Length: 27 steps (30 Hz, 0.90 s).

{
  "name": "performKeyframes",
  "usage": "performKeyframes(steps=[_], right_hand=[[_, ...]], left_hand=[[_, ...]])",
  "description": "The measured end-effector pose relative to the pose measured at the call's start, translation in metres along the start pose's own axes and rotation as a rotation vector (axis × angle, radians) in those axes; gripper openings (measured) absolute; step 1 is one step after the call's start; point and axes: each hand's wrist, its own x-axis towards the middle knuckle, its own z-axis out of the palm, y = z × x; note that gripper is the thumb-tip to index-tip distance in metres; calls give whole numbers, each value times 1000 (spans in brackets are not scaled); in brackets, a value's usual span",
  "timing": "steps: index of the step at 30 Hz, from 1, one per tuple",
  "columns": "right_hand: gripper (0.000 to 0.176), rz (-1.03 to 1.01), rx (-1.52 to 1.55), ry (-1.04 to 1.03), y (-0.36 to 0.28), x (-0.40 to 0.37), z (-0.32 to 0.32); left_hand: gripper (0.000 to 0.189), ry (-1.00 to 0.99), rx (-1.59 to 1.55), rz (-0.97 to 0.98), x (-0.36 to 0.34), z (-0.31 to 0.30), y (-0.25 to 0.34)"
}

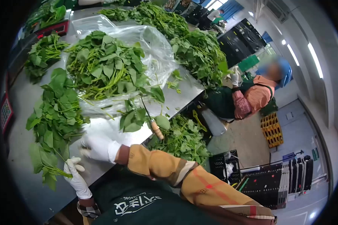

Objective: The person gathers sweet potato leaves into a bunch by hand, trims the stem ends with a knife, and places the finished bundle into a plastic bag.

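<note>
My left hand (77, 178), in a white glove, is closed around the stems of a small bunch of leafy greens (45, 161) at the lower left, over the table. Close by, my right hand (99, 146), also gloved in white, is smeared by motion above the metal tabletop (101, 129); its fingers do not show clearly. Beyond my hands lies a long pile of leafy greens (54, 108). Farther back, a large heap of the greens (105, 65) rests on a clear plastic bag (157, 45).
A wooden-handled tool (156, 129) with a thin metal shaft lies at the table edge. More greens (184, 140) stand below that edge. Across the table, a person (255, 93) in a blue cap handles greens. Black crates (279, 183) and a yellow pallet (272, 130) are on the right.
</note>
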Motion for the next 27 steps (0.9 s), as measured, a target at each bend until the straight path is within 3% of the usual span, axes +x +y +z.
performKeyframes(steps=[2, 6, 10, 15, 24, 25, 27], right_hand=[[23, 42, -52, 91, 2, 13, -4], [45, -208, -258, 486, 16, 47, -16], [54, -169, -328, 421, 24, 74, -11], [94, 14, -485, 195, 27, 80, 6], [92, -58, -732, 180, 32, 94, 25], [77, -65, -762, 183, 33, 96, 27], [65, -78, -828, 276, 47, 110, 42]], left_hand=[[38, 1, 28, 0, -3, 2, 3], [37, 6, -18, -21, -5, 5, -2], [37, -22, -26, -62, -6, 3, -2], [37, -5, -28, -35, -6, 4, -2], [35, -13, -30, -61, -8, 4, 1], [35, -12, -31, -73, -8, 4, 2], [34, -9, -42, -72, -8, 5, 3]])
